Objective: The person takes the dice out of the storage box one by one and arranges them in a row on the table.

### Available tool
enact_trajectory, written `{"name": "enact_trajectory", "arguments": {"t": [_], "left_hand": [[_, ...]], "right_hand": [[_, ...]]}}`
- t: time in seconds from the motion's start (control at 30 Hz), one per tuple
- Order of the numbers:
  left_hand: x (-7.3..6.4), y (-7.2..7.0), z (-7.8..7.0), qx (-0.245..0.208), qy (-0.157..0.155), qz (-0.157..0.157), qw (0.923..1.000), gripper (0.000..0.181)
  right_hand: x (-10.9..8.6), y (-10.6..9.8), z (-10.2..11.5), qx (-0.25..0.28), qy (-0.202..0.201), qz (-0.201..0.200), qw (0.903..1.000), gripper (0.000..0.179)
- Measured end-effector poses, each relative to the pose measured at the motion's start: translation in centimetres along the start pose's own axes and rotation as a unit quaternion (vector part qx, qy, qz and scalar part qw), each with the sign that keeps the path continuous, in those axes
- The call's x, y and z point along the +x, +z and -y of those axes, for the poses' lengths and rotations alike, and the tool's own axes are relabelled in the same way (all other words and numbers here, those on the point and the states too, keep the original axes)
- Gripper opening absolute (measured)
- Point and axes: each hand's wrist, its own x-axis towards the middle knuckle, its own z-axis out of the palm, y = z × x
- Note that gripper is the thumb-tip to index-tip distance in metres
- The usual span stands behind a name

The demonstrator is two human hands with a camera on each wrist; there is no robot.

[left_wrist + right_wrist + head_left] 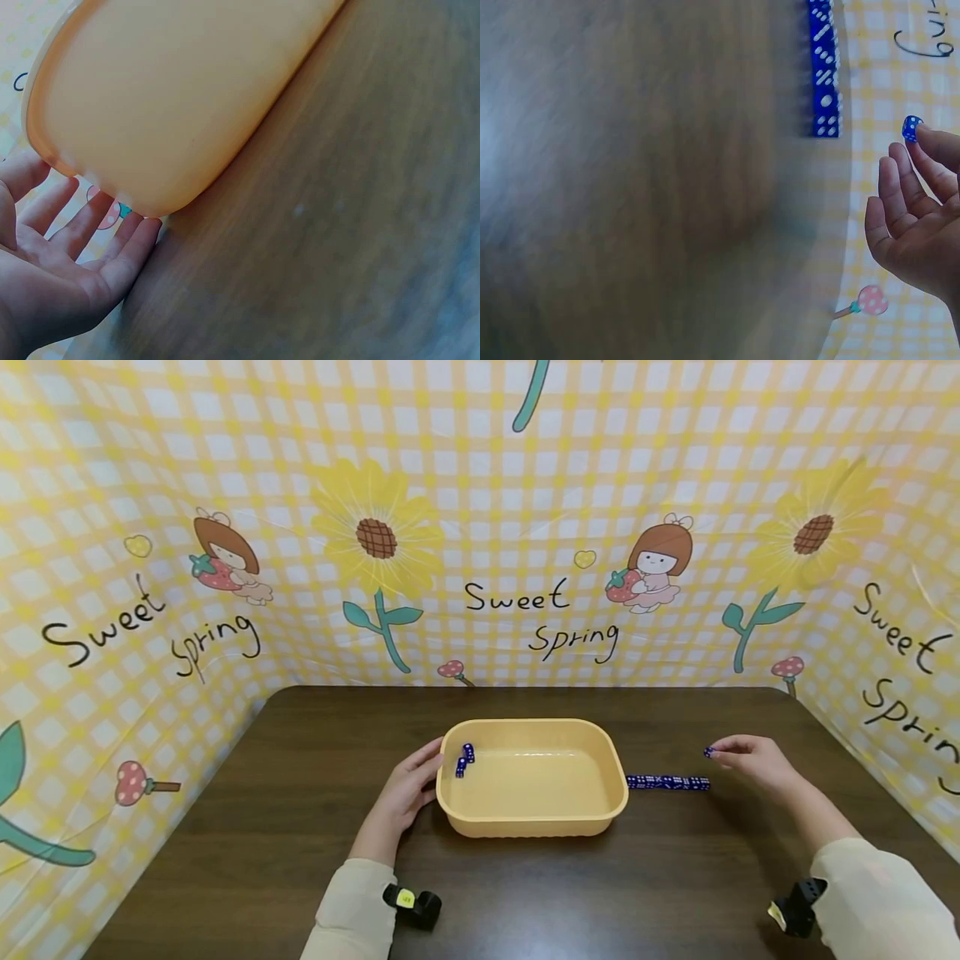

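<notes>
A blue die with white dots [912, 128] is pinched between the thumb and index finger of my right hand [756, 762], raised over the right side of the table. The other fingers of that hand [922, 217] are loosely bent. Just left of and below it, a straight row of blue dice [667, 782] runs out from the right side of a yellow plastic basin [532, 820]. Several blue dice [466, 758] lie inside the basin at its left end. My left hand [408, 789] rests against the basin's left outer wall, its extended fingertips [142, 232] touching the plastic.
Everything stands on a dark brown wooden table [300, 843]. A yellow checked cloth [480, 510] with flowers and lettering hangs behind it and along both sides. Black wrist cameras sit at the left cuff [414, 906] and right cuff [798, 907].
</notes>
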Motion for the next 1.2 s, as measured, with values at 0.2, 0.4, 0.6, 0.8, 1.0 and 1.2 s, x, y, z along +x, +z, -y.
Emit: {"name": "enact_trajectory", "arguments": {"t": [0.2,0.4,0.6,0.8,1.0,1.2], "left_hand": [[0.0,0.0,0.0,0.001,-0.003,-0.003,1.0,0.043],[0.0,0.1,0.1,0.003,0.0,-0.001,1.0,0.043],[0.1,0.0,0.1,0.005,-0.003,-0.002,1.0,0.045],[0.1,-0.1,0.1,0.004,-0.004,0.0,1.0,0.046],[0.1,-0.1,0.0,0.001,-0.006,0.002,1.0,0.045],[0.0,-0.1,0.1,0.005,-0.007,0.001,1.0,0.045]], "right_hand": [[-0.6,-0.1,-1.7,-0.005,0.02,0.005,0.9998,0.033],[-1.1,0.3,-2.7,0.015,0.038,0.014,0.999,0.033],[-1.2,0.6,-3.2,0.014,0.036,0.016,0.9991,0.032],[-1.2,0.9,-3.6,0.005,0.023,0.01,0.9997,0.029],[-1.1,1.0,-3.9,-0.015,0.009,0.003,0.9998,0.028],[-1.0,1.4,-4.1,-0.014,0.005,0.005,0.9999,0.024]]}}
